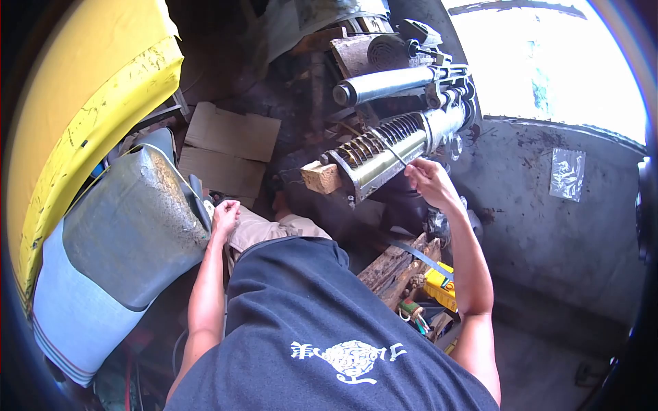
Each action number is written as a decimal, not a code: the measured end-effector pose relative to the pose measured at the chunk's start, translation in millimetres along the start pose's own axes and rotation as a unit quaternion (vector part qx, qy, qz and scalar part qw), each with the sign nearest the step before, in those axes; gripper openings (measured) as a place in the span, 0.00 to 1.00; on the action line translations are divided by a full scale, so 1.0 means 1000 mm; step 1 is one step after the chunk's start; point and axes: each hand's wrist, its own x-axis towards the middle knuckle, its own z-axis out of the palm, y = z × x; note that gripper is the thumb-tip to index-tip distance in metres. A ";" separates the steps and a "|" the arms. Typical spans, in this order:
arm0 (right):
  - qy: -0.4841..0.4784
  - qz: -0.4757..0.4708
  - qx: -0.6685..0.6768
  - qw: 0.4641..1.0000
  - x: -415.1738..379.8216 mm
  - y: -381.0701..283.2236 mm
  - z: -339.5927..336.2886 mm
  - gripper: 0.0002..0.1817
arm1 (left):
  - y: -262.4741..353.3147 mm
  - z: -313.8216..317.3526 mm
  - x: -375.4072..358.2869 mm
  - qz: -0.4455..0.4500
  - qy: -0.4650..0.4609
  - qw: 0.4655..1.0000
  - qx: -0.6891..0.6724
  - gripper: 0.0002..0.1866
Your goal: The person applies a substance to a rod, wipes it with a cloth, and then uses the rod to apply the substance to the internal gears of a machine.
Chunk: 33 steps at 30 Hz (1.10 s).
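Note:
My right hand (426, 181) pinches the end of a thin metal rod (396, 155). The rod's far part lies against a long metal assembly (384, 154) with a row of dark ribs or coils along its upper side. A wooden block (321, 178) sits at the assembly's near left end. Above it lies a shiny metal tube (387, 85). My left hand (226, 216) is away from the assembly, over my leg beside a worn grey seat-like piece (137, 219). Its fingers are curled closed; whether anything is in them I cannot make out.
A large yellow panel (103, 116) stands at the left. Flattened cardboard (229, 140) lies behind my left hand. A rough wooden beam (391, 270), a yellow box (441, 288) and small tools are beneath my right forearm. A grey wall (528, 178) rises at the right, below a bright opening.

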 end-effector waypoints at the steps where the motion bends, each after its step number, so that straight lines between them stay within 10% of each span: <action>1: 0.010 -0.020 -0.037 0.999 0.001 0.001 -0.001 0.12 | -0.001 -0.001 0.001 -0.002 -0.001 1.000 0.005 0.09; 5: -0.007 -0.023 0.346 0.938 -0.020 -0.013 -0.020 0.14 | 0.001 -0.002 -0.002 -0.006 0.007 1.000 0.005 0.09; 11: 0.148 -0.032 -0.011 0.988 -0.032 -0.006 -0.001 0.07 | 0.002 -0.001 -0.001 -0.003 0.007 1.000 0.010 0.09; 21: 0.225 -0.178 -0.147 0.947 -0.059 -0.045 0.061 0.07 | 0.006 -0.001 -0.005 0.000 0.006 1.000 0.024 0.09; 33: -0.076 -0.076 -0.294 0.950 -0.040 -0.085 0.013 0.10 | -0.002 -0.001 0.001 -0.009 -0.008 1.000 0.025 0.10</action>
